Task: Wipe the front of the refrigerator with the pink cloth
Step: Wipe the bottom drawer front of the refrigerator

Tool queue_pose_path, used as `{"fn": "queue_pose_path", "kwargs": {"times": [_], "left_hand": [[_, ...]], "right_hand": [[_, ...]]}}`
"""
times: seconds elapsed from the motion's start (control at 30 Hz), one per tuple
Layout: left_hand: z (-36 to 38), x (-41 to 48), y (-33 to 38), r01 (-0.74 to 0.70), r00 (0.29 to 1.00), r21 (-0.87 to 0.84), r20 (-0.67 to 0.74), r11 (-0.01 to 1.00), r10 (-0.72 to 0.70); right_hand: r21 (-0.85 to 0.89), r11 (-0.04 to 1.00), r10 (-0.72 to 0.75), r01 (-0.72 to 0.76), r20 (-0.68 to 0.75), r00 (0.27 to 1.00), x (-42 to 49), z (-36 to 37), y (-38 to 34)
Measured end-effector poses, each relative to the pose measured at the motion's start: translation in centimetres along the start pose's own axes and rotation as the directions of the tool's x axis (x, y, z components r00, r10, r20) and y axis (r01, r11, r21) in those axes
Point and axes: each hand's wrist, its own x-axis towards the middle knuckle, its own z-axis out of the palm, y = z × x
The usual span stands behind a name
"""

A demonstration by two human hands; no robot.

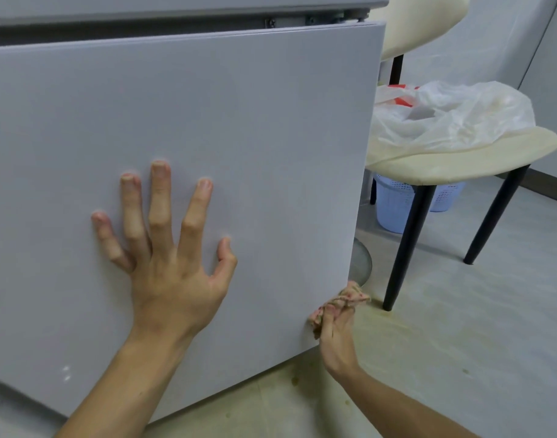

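Corner work: my right grip (334,336) curls round the bunched pink cloth (346,297), pressing it to the refrigerator (239,121) front at its low right edge. My left grip (173,279) lies flat on the door, fingers spread, farther left, probably to brace me. Beyond, to the right, a chair (460,159) carries a plastic bag (454,115).

refrigerator door (239,137): smooth, satin grey | pink cloth (346,300): crumpled fabric | bag (454,115): thin translucent plastic | basket (394,203): perforated plastic | floor (460,343): stained, matt
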Motion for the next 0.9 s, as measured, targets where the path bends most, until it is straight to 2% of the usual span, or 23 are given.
{"fn": "queue_pose_path", "kwargs": {"times": [0.1,0.17,0.23,0.27,0.33,0.4,0.47,0.57,0.63,0.73,0.77,0.9], "left_hand": [[-0.7,-0.2,-0.5,-0.027,0.999,0.013,0.042,1.000,0.027],[-1.2,-0.3,-0.8,-0.050,0.996,0.019,0.070,0.999,0.048],[-1.5,-0.3,-1.0,-0.065,0.995,0.024,0.082,0.998,0.063],[-1.7,-0.3,-1.1,-0.065,0.994,0.021,0.087,0.998,0.063],[-2.0,-0.3,-1.1,-0.064,0.994,0.013,0.094,0.998,0.063],[-2.1,-0.2,-1.1,-0.066,0.994,0.006,0.092,0.998,0.065],[-2.1,-0.2,-1.2,-0.063,0.995,0.005,0.084,0.998,0.063],[-2.2,-0.5,-1.9,-0.045,0.997,0.010,0.059,0.999,0.044],[-2.3,-0.9,-2.5,-0.037,0.998,0.005,0.054,0.999,0.036],[-2.2,-2.1,-3.3,-0.028,0.997,-0.001,0.076,1.000,0.028],[-2.2,-2.6,-3.5,-0.024,0.997,0.004,0.079,1.000,0.024],[-2.0,-3.4,-4.0,-0.051,0.994,-0.006,0.099,0.999,0.051]], "right_hand": [[0.054,0.993,0.109,-0.107,-0.030,0.994,-0.3,1.1,0.2],[0.106,0.991,0.093,-0.086,-0.059,0.994,0.3,1.8,-0.2],[0.104,0.994,-0.010,0.024,-0.133,0.991,0.7,1.5,-3.0],[0.087,0.988,-0.105,0.124,-0.193,0.976,1.1,1.0,-5.0],[0.058,0.905,-0.386,0.422,-0.303,0.871,2.4,-0.6,-10.4],[-0.096,0.764,-0.624,0.638,-0.362,0.692,3.7,-1.7,-16.1],[-0.270,0.630,-0.770,0.728,-0.336,0.542,4.3,-2.0,-20.4],[-0.353,0.496,-0.863,0.793,-0.301,0.406,4.7,-1.7,-22.9],[-0.369,0.415,-0.905,0.831,-0.257,0.338,4.9,-1.2,-21.9],[-0.401,0.256,-0.966,0.879,-0.087,0.242,4.8,0.4,-13.8],[-0.424,0.229,-0.970,0.877,-0.018,0.244,4.7,0.9,-9.7],[-0.529,0.201,-0.914,0.824,0.202,0.352,3.1,1.7,3.3]]}}
